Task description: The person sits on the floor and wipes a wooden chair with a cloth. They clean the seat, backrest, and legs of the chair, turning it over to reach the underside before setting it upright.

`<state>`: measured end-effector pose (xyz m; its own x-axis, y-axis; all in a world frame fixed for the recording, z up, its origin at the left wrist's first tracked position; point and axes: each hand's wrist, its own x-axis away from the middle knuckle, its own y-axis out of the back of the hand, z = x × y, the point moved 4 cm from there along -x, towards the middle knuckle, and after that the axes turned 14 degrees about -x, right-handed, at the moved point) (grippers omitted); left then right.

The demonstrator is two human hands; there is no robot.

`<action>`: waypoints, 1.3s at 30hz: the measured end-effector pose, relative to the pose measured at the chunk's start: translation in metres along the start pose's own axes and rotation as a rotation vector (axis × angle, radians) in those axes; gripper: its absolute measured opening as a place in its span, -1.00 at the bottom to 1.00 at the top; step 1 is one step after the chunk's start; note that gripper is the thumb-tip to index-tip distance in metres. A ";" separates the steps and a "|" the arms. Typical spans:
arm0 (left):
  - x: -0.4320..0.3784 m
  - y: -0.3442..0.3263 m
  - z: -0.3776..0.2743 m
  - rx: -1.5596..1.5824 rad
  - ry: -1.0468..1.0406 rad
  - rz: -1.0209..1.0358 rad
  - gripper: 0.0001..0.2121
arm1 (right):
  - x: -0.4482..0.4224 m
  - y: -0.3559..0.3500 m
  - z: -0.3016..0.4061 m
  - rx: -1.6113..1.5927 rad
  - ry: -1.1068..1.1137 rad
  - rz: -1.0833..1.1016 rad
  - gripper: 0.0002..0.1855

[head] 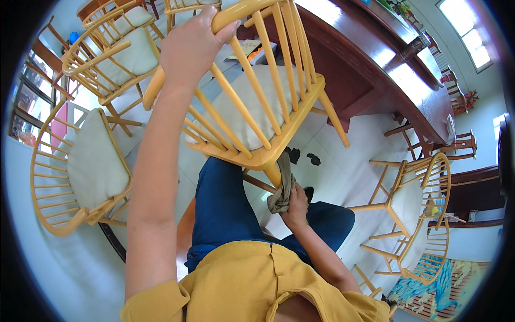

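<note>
A light wooden spindle-back chair (281,145) with a pale seat cushion (249,108) is tilted in front of me, over my lap. My left hand (193,44) grips the end of its curved top rail, the thumb on the near side of the wood. Lower down, my right hand (295,207) holds a grey-brown cloth (283,187) against a chair leg (273,174) just under the seat's corner. The cloth wraps part of that leg. Some of the leg and the fingers behind the cloth are hidden.
Matching chairs stand at the left (100,161), upper left (128,64) and right (406,197). A long dark-red glossy wooden table (374,60) runs across the upper right. Dark scraps (313,159) lie on the tiled floor beyond my knees. A painted panel (442,285) is at lower right.
</note>
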<state>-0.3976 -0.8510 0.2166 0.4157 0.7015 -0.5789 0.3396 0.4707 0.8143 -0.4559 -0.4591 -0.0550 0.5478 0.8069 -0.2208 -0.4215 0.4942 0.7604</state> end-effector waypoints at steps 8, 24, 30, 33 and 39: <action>0.005 -0.004 0.003 -0.012 0.004 -0.081 -0.41 | -0.058 -0.006 0.031 -0.193 0.084 -0.043 -0.14; 0.003 0.000 -0.002 0.033 -0.006 -0.112 -0.48 | -0.029 0.002 -0.008 -0.879 -0.196 -0.102 -0.47; 0.007 0.007 0.000 0.069 0.019 -0.085 -0.50 | -0.105 0.028 0.071 -0.187 0.193 -0.227 -0.41; 0.005 0.004 -0.001 0.106 -0.014 -0.109 -0.50 | -0.073 0.008 0.072 -0.194 0.194 -0.258 -0.27; 0.009 0.004 -0.001 0.058 -0.005 -0.224 -0.50 | -0.116 0.019 0.053 -0.208 0.180 -0.275 -0.34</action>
<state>-0.3929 -0.8420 0.2149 0.3282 0.5801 -0.7455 0.4722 0.5828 0.6613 -0.4892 -0.5603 0.0172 0.5329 0.6696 -0.5173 -0.4239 0.7404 0.5217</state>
